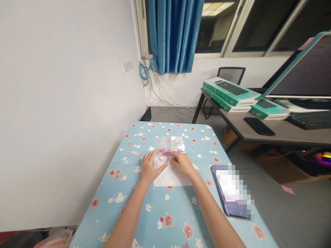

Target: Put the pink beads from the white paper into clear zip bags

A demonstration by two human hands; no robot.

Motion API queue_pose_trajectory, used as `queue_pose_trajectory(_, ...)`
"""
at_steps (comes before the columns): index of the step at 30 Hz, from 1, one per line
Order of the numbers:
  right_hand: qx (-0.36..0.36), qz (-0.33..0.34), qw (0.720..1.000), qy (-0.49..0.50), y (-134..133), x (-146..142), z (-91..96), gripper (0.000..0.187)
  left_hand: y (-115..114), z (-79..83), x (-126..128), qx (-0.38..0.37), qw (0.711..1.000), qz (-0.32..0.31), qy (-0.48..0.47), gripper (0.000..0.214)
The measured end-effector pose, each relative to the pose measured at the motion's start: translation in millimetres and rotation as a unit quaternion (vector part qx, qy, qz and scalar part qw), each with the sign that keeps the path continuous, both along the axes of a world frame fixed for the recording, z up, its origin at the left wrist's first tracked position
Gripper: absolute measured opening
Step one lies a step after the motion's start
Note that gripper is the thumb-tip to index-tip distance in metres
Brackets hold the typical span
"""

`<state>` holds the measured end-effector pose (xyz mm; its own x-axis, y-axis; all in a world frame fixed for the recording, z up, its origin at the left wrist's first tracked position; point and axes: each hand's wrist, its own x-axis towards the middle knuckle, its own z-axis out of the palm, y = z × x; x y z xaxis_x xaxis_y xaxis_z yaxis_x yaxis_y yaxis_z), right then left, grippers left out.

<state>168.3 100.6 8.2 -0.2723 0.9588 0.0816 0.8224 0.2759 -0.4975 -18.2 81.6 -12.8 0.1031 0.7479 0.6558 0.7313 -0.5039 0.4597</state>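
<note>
Small pink beads (pixel 165 151) lie bunched near the far edge of a white sheet of paper (pixel 169 177), partly on a clear plastic bag (pixel 170 141). My left hand (pixel 150 168) rests at the sheet's left edge, thumb and fingers apart, with the fingertips beside the beads. From the right, my right hand (pixel 183 164) reaches over the sheet with curled fingers pressed together at the beads. What lies between those fingertips is too small to make out. Some beads are hidden behind the fingers.
A blue flowered cloth covers the table (pixel 147 206). A tablet-like device (pixel 230 193), partly pixelated, lies at its right edge. To the right, a desk (pixel 292 134) bears green keyboard boxes (pixel 230 91), a black phone (pixel 259 126) and a monitor (pixel 305 69). A white wall (pixel 64 103) borders the left.
</note>
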Motion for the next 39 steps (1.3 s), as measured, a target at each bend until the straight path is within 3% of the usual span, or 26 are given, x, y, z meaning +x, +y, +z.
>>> queue_pose_trajectory(5,0.008,0.010,1.000,-0.008,1,-3,-5.5,0.031,0,0.5,0,-0.001,1.000,-0.003,-0.002,0.064)
queue_pose_trajectory(21,0.023,0.010,0.999,0.039,1,-2,-2.2,0.009,-1,2.0,0,0.003,1.000,-0.006,0.000,0.064)
queue_pose_trajectory(31,0.043,0.034,0.973,0.226,-3,-1,25.6,0.013,-1,1.1,0,0.001,1.000,-0.010,0.011,0.064)
queue_pose_trajectory(39,0.044,0.071,0.967,0.241,-10,-13,38.5,0.013,-2,2.3,1,-0.008,1.000,-0.012,0.014,0.062)
